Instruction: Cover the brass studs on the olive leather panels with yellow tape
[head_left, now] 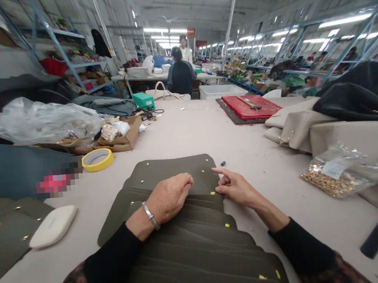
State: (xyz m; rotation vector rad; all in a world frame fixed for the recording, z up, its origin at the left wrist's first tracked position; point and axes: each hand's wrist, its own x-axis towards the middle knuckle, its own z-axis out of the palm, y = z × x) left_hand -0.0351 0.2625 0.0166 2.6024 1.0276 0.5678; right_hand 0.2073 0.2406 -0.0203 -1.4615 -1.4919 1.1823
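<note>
A fanned stack of dark olive leather-like panels (200,249) lies before me. The top panel (174,166) carries small gold-coloured studs near its corners. Over its middle is my left hand (169,198), wearing a silver bracelet, its fingers bent and pressed together; whatever may be between them is hidden. At the panel's right edge, my right hand (236,188) has its index finger stretched towards a stud (203,171), other fingers curled, thumb near a yellow scrap (212,193). I see nothing held in it. More yellow bits (227,225) mark the stack's right side.
Yellow tape (98,160) and a cardboard box (126,137) stand left, a white rounded case (53,227) nearer. A hammer (249,103) lies on a red board (232,107). Gold pieces fill a clear bag (332,176) at right. People (180,74) are beyond the table.
</note>
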